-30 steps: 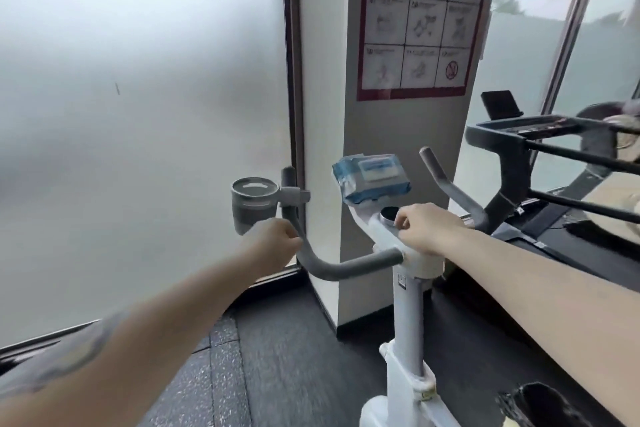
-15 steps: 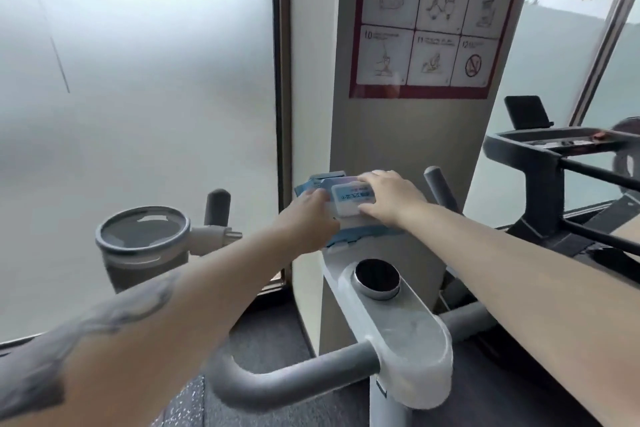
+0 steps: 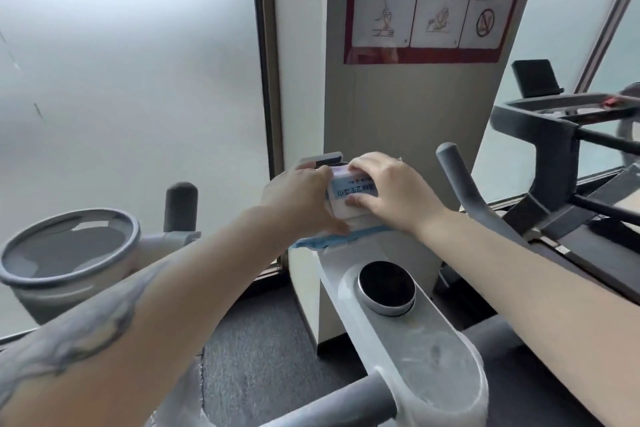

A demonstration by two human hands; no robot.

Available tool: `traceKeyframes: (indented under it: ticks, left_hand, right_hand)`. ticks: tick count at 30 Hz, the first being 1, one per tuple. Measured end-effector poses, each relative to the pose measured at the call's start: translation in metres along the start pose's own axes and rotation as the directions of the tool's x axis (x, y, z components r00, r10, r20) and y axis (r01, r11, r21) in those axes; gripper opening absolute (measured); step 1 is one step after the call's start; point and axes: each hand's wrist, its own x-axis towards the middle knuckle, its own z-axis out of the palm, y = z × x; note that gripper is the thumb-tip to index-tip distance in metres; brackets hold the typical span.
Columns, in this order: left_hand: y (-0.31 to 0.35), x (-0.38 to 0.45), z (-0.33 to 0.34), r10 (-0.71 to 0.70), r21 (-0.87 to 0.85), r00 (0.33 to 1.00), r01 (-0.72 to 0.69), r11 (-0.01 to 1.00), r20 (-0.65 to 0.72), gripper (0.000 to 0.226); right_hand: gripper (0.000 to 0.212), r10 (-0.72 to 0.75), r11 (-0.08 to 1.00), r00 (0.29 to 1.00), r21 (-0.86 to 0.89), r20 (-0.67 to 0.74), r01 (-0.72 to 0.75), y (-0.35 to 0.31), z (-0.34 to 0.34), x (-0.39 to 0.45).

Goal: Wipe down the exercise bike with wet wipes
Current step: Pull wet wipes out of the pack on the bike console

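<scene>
1. The pack of wet wipes (image 3: 341, 236) lies on the front end of the exercise bike's white console (image 3: 415, 350), just beyond the round black knob (image 3: 387, 284); both hands cover most of it, so only its blue edge and white lid label show.
2. The left hand (image 3: 298, 198) grips the pack's left side, its fingers curled round the far edge and the thumb below; the right hand (image 3: 394, 194) holds the white lid from the right, fingers bent over its top and thumb on the label.
3. A grey handlebar (image 3: 457, 180) rises just right of the right wrist; another grey handlebar end (image 3: 181, 204) stands upright to the left, beside a round grey cup holder (image 3: 69, 246).
4. Behind the pack stands a beige pillar (image 3: 415, 107) carrying a red-bordered poster (image 3: 433, 10) with panels numbered 10, 11 and 12; frosted glass (image 3: 131, 80) fills the left.
5. A dark treadmill frame (image 3: 540, 135) stands at right, well apart from the hands.
</scene>
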Motion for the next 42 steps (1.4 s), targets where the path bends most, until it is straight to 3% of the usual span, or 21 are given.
traceKeyframes:
  ticks: [4, 5, 7, 9, 10, 12, 14, 16, 18, 22, 27, 33, 42]
  left_hand:
    - [-0.007, 0.002, -0.001, -0.013, -0.037, 0.997, 0.016, 0.999, 0.077, 0.08]
    - [-0.009, 0.003, -0.002, -0.018, -0.055, 0.992, 0.025, 0.998, 0.122, 0.083]
    - [-0.01, 0.005, -0.006, 0.0, -0.078, 0.978, 0.016, 0.997, 0.21, 0.085]
    - [-0.008, 0.007, -0.014, 0.023, -0.084, 0.958, 0.001, 0.996, 0.285, 0.083]
    - [-0.007, 0.007, -0.016, 0.032, -0.091, 0.955, -0.005, 0.996, 0.295, 0.08]
    - [-0.004, 0.006, -0.016, 0.06, -0.105, 0.967, -0.034, 0.994, 0.249, 0.07]
    - [0.0, 0.004, -0.008, 0.096, -0.107, 0.99, -0.085, 0.991, 0.105, 0.064]
    - [0.006, 0.001, 0.003, 0.128, -0.115, 0.99, -0.135, 0.984, -0.067, 0.056]
    - [0.011, -0.003, 0.01, 0.128, -0.138, 0.982, -0.148, 0.979, -0.139, 0.051]
    - [0.008, -0.009, 0.018, 0.111, -0.201, 0.984, -0.139, 0.97, -0.143, 0.053]
    - [-0.005, -0.018, 0.021, 0.059, -0.27, 0.991, -0.091, 0.959, -0.123, 0.057]
    - [-0.005, -0.015, 0.026, 0.049, -0.299, 0.989, -0.088, 0.95, -0.136, 0.044]
    - [-0.006, -0.019, 0.023, 0.047, -0.28, 0.99, -0.083, 0.956, -0.131, 0.043]
  right_hand:
    - [0.028, -0.124, 0.992, 0.937, -0.014, -0.328, 0.126, -0.011, -0.005, -0.032]
    - [0.026, -0.161, 0.987, 0.925, -0.032, -0.343, 0.159, -0.012, -0.006, -0.045]
    - [0.035, -0.109, 0.991, 0.971, 0.054, -0.215, 0.123, -0.014, -0.008, -0.072]
    - [0.045, 0.078, 0.976, 0.996, 0.206, -0.04, -0.068, -0.007, -0.01, -0.085]
    - [0.039, 0.143, 0.96, 0.989, 0.244, -0.022, -0.134, 0.0, -0.01, -0.086]
    - [0.011, 0.224, 0.948, 0.969, 0.256, -0.108, -0.191, 0.012, -0.008, -0.079]
    - [0.01, 0.257, 0.95, 0.949, 0.227, -0.184, -0.213, 0.015, -0.008, -0.067]
    - [0.013, 0.237, 0.963, 0.954, 0.176, -0.183, -0.206, 0.012, -0.007, -0.054]
    - [0.015, 0.194, 0.979, 0.968, 0.096, -0.16, -0.181, 0.004, -0.006, -0.041]
    - [0.023, 0.101, 0.995, 0.986, -0.009, -0.135, -0.103, -0.012, 0.0, -0.017]
    - [0.032, 0.181, 0.983, 0.978, -0.018, -0.102, -0.183, -0.017, 0.005, 0.002]
    - [0.028, 0.058, 0.977, 0.995, -0.201, -0.08, -0.073, -0.03, 0.006, 0.006]
    - [0.009, 0.055, 0.995, 0.995, -0.078, -0.079, -0.061, -0.021, 0.004, 0.004]
